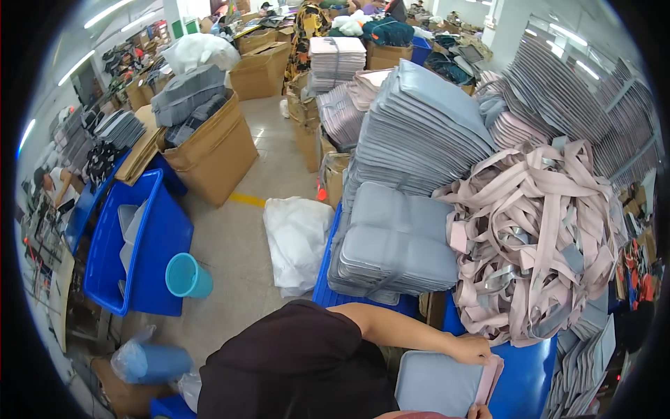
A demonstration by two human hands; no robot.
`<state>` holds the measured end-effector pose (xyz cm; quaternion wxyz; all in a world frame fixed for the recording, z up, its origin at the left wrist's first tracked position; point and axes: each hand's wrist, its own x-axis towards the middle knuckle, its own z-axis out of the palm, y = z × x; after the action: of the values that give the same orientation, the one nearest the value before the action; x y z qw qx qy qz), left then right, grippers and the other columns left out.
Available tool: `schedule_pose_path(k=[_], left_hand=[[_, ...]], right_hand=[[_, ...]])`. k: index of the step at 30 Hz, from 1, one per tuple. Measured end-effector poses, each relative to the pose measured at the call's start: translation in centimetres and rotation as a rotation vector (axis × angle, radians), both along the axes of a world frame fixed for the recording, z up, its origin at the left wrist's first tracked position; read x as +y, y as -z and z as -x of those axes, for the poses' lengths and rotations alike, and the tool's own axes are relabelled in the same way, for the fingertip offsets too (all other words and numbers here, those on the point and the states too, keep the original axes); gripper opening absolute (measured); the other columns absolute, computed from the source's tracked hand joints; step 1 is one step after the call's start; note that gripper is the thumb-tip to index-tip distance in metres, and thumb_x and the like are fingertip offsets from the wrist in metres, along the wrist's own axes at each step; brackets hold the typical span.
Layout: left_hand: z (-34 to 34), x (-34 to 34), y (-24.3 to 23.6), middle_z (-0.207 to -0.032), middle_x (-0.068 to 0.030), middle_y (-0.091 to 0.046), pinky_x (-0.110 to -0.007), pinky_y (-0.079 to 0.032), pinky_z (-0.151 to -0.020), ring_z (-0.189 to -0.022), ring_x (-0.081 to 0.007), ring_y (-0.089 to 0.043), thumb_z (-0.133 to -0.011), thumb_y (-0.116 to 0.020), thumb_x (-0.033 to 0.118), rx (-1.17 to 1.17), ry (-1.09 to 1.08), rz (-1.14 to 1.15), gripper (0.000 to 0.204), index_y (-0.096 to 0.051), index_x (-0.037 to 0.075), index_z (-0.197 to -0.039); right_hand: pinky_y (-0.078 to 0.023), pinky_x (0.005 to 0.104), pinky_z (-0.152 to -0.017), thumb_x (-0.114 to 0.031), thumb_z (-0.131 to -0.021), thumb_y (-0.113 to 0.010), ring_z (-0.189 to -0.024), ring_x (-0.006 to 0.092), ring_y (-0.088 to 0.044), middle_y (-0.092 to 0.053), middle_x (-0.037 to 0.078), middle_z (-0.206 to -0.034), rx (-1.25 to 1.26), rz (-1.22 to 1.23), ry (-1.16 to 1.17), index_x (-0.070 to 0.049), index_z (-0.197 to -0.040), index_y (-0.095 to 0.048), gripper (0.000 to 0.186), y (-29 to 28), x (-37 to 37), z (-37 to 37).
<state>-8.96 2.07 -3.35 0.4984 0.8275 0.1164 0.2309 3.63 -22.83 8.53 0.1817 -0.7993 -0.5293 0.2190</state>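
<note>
A light grey-blue padded fabric panel (436,384) with rounded corners lies in front of me on a blue table (520,380). Along its right edge runs a pink fabric strip (492,377). My left hand (472,348) is closed at the panel's upper right corner, gripping the pink strip. Low at the picture's edge, my right hand (479,412) pinches the lower end of that strip; most of this hand is cut off. Just above my left hand is a big tangled heap of pink straps (537,230) with some grey pieces among them.
Tied stacks of grey-blue panels (401,241) stand beyond my left arm, with a taller stack (419,119) behind. More panels (583,370) lean at the right. On the floor to the left are a white sack (296,241), a turquoise bin (188,277), a blue tub (157,251) and a carton (216,150).
</note>
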Motion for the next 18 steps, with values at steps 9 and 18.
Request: schedule_pose_path(k=[9, 18], left_hand=[[0.5, -0.2, 0.5, -0.093, -0.0107, -0.066, -0.047, -0.048, -0.078, -0.090, -0.0325, -0.065, -0.099, -0.064, 0.028, -0.136, 0.061, -0.094, 0.027, -0.070, 0.003, -0.091], [1.3, -0.4, -0.2, -0.092, -0.0092, -0.059, -0.046, -0.046, -0.079, -0.089, -0.0301, -0.060, -0.100, -0.064, 0.029, -0.142, 0.074, -0.147, 0.030, -0.064, 0.003, -0.085]], right_hand=[[-0.046, 0.0259, -0.067, -0.013, -0.099, -0.064, -0.074, 0.0107, -0.051, -0.055, 0.005, -0.089, 0.060, -0.494, 0.074, -0.008, -0.163, -0.028, 0.074, -15.6, 8.9, -9.6], [-0.055, 0.0295, -0.058, -0.022, -0.097, -0.072, -0.075, 0.0215, -0.069, -0.070, 0.019, -0.100, -0.318, -0.536, 0.430, 0.007, -0.151, -0.031, 0.074, -33.5, 19.7, -24.2]])
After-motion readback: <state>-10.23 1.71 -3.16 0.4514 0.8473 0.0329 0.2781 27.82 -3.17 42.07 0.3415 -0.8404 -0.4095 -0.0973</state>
